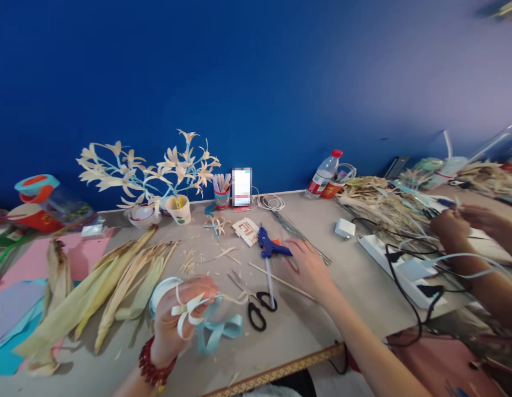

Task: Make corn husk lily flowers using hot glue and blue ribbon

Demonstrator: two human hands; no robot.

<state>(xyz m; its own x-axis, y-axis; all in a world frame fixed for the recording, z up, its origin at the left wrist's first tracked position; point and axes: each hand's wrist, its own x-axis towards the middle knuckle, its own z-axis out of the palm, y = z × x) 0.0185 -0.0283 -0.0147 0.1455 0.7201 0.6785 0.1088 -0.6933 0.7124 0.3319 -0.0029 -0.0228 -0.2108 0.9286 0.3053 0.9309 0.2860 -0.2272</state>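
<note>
In my left hand I pinch a small pale corn-husk flower with narrow curled petals. A roll of light blue tape is at the same hand, and a loose blue length hangs below the fingers. My right hand is at the handle end of a blue hot glue gun, fingers slightly bent and apart; the gun does not look gripped. Its white glue stick points toward me. Black-handled scissors lie between my hands, beside a thin stick.
Corn husks spread at left by coloured paper. Finished husk flowers stand in a white cup at the back. Wires, a bottle and a power strip with cables lie right, near another person's hands.
</note>
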